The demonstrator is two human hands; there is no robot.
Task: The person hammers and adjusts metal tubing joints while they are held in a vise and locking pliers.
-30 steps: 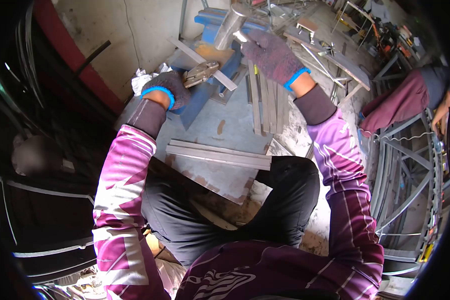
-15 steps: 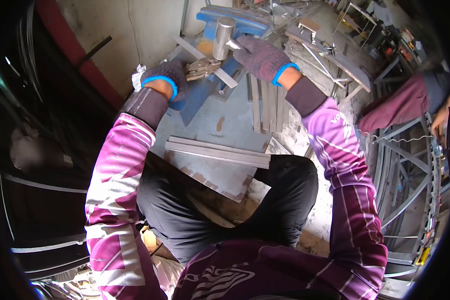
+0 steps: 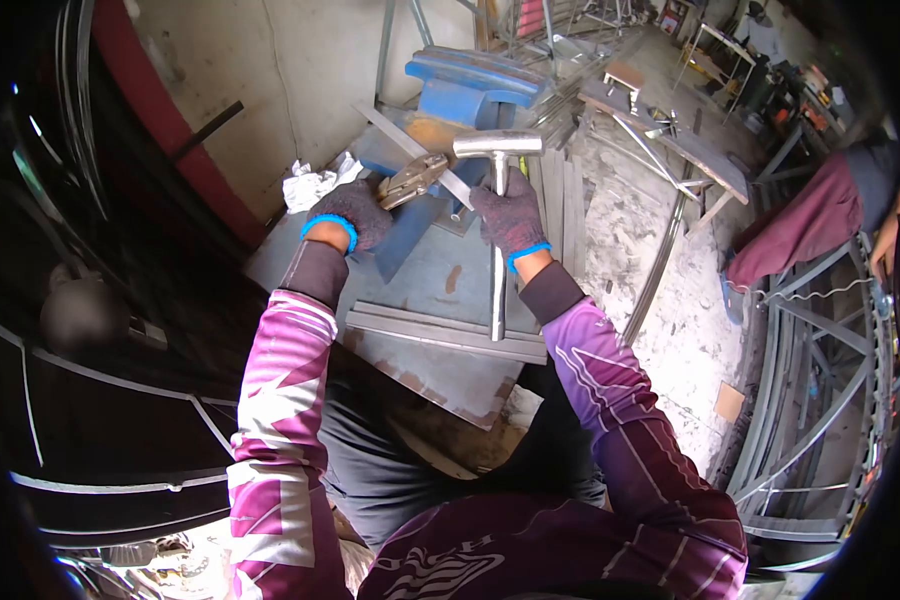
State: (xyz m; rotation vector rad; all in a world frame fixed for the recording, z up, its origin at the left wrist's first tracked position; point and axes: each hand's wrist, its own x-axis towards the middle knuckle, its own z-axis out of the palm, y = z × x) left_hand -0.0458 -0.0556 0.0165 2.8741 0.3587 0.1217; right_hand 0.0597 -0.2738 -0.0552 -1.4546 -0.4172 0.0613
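With closed fingers, grips a hammer [image 3: 498,144] by the handle in the right hand [image 3: 513,215] and, in the left hand [image 3: 353,212], clutches pliers [image 3: 412,182] clamped across a flat bar [image 3: 391,131] over blue metal [image 3: 406,245].

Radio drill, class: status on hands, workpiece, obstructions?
Left dark-gloved hand holding worn metal pliers. Right dark-gloved hand gripping shiny silver hammer near its head. Flat grey metal bar clamped in pliers. Crumpled white material beside left hand, clear of bar.

Left hand [image 3: 348,216] hides the handle ends of the pliers [image 3: 413,182]; right hand [image 3: 512,215] covers mid-shaft of the hammer [image 3: 497,285]. Co-worker [image 3: 808,215] cut off at right. Round thing [image 3: 85,312] far left too blurred to ID.
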